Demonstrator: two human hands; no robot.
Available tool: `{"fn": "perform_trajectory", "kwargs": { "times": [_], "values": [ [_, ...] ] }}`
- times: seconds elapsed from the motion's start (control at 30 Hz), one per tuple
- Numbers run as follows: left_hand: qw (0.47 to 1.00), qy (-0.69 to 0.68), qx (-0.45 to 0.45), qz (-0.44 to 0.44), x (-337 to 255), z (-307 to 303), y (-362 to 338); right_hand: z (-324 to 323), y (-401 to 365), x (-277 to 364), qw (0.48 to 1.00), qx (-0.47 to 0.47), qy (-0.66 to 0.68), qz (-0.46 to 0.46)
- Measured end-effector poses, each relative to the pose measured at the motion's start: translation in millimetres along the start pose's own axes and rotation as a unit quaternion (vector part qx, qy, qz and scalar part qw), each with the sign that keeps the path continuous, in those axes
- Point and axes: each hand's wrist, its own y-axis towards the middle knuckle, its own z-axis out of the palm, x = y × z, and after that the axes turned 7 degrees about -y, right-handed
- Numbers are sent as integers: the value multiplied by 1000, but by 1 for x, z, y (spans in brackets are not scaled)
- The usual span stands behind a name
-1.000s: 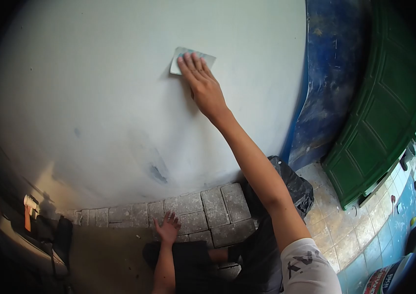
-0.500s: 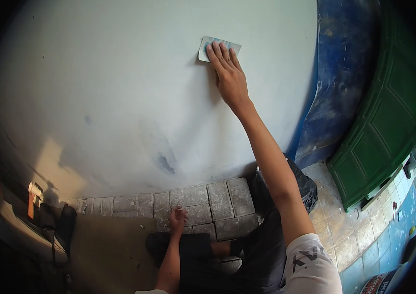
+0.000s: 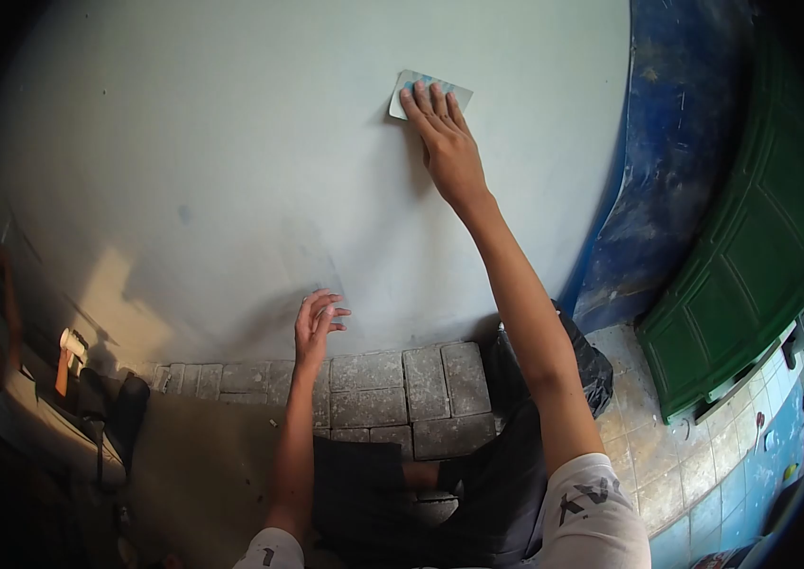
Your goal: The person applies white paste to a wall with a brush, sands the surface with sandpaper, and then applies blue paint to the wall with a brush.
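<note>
My right hand [image 3: 453, 156] lies with fingers extended over a piece of sandpaper [image 3: 462, 95], pale with blue print on its back, pressing it against the white wall [image 3: 231, 123]. The thumb is hidden behind the hand. Lower down, my left hand [image 3: 316, 322] is raised in front of the wall, its fingers loosely bent and apart, with nothing in them. Beside its fingertips a grey smudge [image 3: 336, 277] marks the wall.
Grey paving blocks [image 3: 364, 403] run along the wall's foot. A black plastic bag [image 3: 592, 365] sits by my right leg. At right, a green panel [image 3: 724, 275] leans near a blue surface [image 3: 648, 171]. Another person [image 3: 42, 403] is at far left, near an orange-handled tool [image 3: 63, 372].
My left hand has risen from low over the paving blocks to the lower wall, its fingers opening out. My right hand keeps the sandpaper at about the same place on the wall.
</note>
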Motion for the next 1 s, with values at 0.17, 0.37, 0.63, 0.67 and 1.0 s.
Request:
{"fn": "perform_trajectory", "kwargs": {
  "times": [0.17,0.37,0.63,0.67,1.0],
  "values": [
    [998,15,-2,-55,-19,-11,-11,-1,-6,-2,999,17,37,-1],
    [989,122,11,-86,-83,-32,-28,1,-14,-5,1000,-1,31,3],
    [918,356,162,-72,-218,-24,11,-3,-21,-5,997,-2,74,12],
    [913,369,162,-58,-228,-18,15,-4,-20,-6,998,5,63,10],
    [903,373,211,15,-229,43,45,-27,-30,-29,997,65,-32,-28]
  ]
}}
